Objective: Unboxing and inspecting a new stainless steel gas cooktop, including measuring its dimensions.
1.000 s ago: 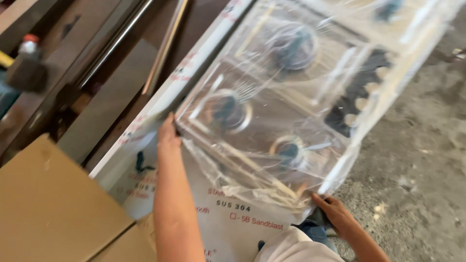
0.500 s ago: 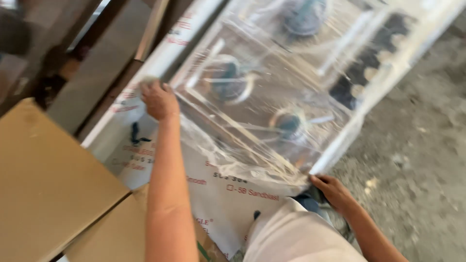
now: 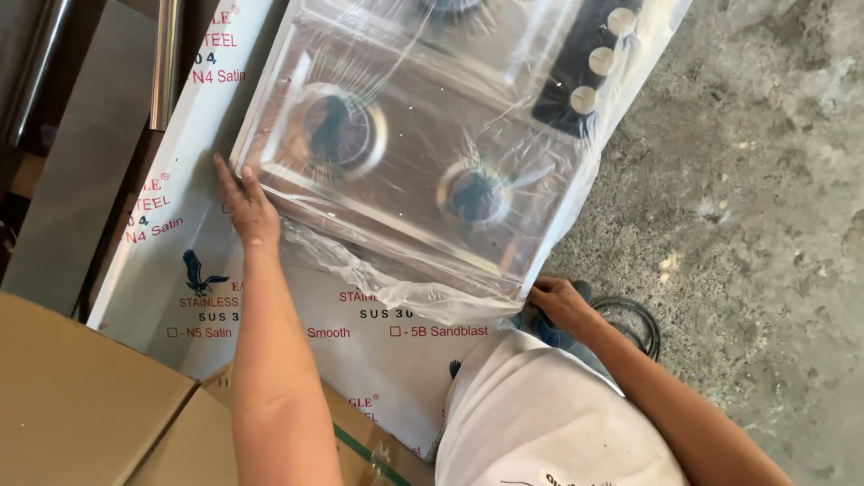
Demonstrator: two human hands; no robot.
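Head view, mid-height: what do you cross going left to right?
Grey metal panel → white film-covered steel sheet → left hand → plastic-wrapped gas hob → right hand → black cable loop → bare concrete floor.

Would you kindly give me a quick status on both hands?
Left hand flat at wrapped stove top near-left edge. Right hand grips near-right corner wrap. Stove lies on white sheet. Nothing blocking.
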